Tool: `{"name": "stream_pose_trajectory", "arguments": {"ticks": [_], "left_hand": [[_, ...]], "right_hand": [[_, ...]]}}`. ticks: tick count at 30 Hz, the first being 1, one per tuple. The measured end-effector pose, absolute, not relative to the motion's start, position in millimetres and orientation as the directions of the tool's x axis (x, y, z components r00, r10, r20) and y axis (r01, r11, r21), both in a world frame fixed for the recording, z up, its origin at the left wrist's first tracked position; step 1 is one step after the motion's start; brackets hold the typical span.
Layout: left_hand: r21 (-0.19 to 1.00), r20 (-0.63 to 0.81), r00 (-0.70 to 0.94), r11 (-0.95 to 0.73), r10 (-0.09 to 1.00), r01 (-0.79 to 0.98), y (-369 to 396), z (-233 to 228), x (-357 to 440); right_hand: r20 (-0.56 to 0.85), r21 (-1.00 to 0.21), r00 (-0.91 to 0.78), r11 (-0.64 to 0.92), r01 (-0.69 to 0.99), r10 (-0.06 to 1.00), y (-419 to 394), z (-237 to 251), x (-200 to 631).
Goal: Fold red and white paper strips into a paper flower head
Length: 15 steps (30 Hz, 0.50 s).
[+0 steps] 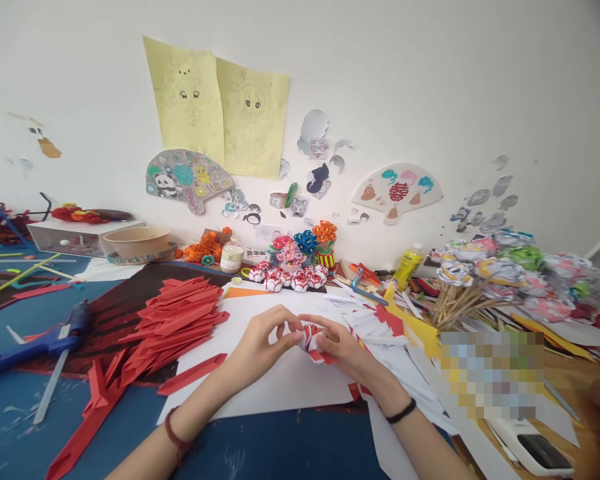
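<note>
A small red and white folded-paper ball (pixel 311 341) is held above a white sheet (pixel 260 390). My left hand (pixel 273 337) pinches its left side between thumb and fingertips. On the other side, my right hand (pixel 344 347) grips it with the thumb in front and fingers behind, hiding part of it. A pile of folded red paper strips (pixel 180 323) lies to the left of my hands. Folded white paper strips (pixel 380 333) are spread on the right. Several finished-looking red and white paper balls (pixel 285 277) sit in a cluster beyond my hands.
At left lies a blue glue gun (pixel 63 340), with a beige bowl (pixel 137 241) farther back. A white jar (pixel 231 257) and a yellow bottle (pixel 409 265) stand near the wall. Paper flowers on sticks (pixel 455 303) fill the right, above a white device (pixel 535 450).
</note>
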<state>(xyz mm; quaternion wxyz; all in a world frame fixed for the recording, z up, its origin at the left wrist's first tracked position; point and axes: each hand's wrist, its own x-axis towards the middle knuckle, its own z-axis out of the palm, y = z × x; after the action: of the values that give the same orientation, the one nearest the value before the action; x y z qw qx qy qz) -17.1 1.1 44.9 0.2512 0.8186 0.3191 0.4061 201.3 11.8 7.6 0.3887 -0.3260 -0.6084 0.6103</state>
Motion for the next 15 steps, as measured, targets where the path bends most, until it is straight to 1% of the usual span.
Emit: {"name": "stream_pose_trajectory", "arguments": {"ticks": [3,5,6,8,12,15], "left_hand": [[0.532,0.496,0.568,-0.746,0.657,0.400,-4,42,-13],[0.450,0.484,0.604,-0.772,0.633,0.449,-6,38,-10],[0.429,0.483,0.611,-0.778,0.627,0.459,-6,37,-9],[0.426,0.488,0.612,-0.782,0.622,0.456,-5,34,-8],[0.473,0.516,0.591,-0.781,0.620,0.407,-2,32,-7],[0.471,0.538,0.581,-0.790,0.610,0.393,-1,29,-7]], "right_hand": [[0.034,-0.997,-0.418,0.001,-0.080,0.908,14,6,199],[0.004,-0.997,-0.413,-0.029,-0.075,0.911,12,8,196],[-0.003,-0.997,-0.419,-0.036,-0.071,0.908,11,9,195],[-0.005,-0.997,-0.433,-0.036,-0.064,0.901,10,11,193],[-0.024,-0.999,-0.433,-0.039,-0.025,0.901,8,14,192],[-0.035,-0.999,-0.433,-0.043,-0.007,0.901,8,13,194]]}}
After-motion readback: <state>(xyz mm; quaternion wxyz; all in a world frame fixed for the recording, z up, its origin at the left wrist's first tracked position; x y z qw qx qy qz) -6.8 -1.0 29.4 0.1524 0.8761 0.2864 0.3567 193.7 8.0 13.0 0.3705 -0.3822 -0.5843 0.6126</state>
